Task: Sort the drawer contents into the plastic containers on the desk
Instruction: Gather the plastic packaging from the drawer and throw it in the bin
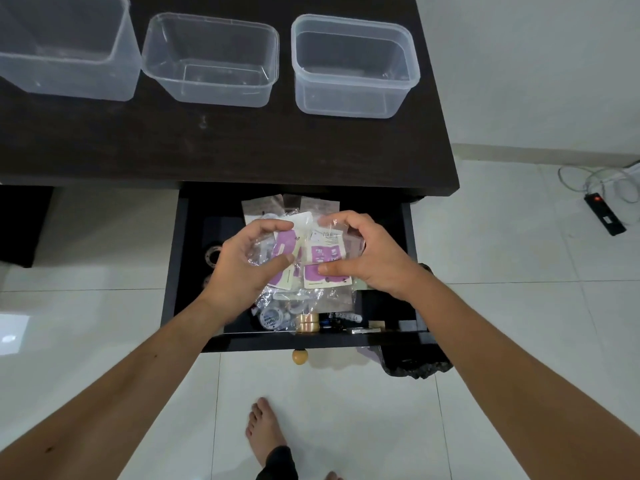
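Clear crinkly plastic packets [313, 261] with purple-and-cream cards inside were held over the open drawer [194, 237]. My left hand [242, 265] and right hand [367, 254] each pinched one, fingers curled around it. Three clear, smooth, rectangular containers [211, 60] stood on the dark desk [242, 143].

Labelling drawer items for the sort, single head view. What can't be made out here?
- Items under the clear packets: covered by the left hand and right hand.
- Print on the purple cards: too small to read.
- Back of the drawer: hidden under the desk edge.
- Leftmost container: cut off by the frame edge.
- Round object at the drawer's left: half hidden by the left hand, dark.
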`<state>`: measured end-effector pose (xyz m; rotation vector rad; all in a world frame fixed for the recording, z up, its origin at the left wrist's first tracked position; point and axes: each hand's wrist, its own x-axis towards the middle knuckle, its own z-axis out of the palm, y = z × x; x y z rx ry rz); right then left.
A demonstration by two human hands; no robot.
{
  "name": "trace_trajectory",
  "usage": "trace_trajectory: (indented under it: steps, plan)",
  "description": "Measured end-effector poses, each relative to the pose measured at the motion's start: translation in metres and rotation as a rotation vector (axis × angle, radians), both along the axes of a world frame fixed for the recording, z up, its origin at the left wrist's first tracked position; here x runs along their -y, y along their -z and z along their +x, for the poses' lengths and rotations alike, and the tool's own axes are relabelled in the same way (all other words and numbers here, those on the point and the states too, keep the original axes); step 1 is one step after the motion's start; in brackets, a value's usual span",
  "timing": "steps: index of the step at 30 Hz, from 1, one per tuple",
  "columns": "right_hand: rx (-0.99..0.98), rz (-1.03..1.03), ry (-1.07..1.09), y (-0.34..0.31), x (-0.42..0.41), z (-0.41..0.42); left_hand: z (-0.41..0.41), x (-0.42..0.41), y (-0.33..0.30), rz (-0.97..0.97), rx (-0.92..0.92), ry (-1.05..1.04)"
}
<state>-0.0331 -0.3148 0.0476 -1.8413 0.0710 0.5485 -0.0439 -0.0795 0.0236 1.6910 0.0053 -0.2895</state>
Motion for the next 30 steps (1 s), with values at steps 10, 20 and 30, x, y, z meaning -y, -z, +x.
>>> trace_trajectory:
  steps: [10,20,30]
  plan:
    - [-0.082,0.081,0.016,0.003,-0.011,-0.006,0.001,0.017,-0.005,-0.121,-0.089,0.04]
    - [-0.053,0.073,0.114,0.009,-0.007,-0.021,0.005,0.018,-0.004,-0.118,-0.127,0.001]
    - [0.058,0.14,0.315,-0.013,0.062,-0.054,-0.011,0.088,-0.032,-0.159,-0.129,0.157]
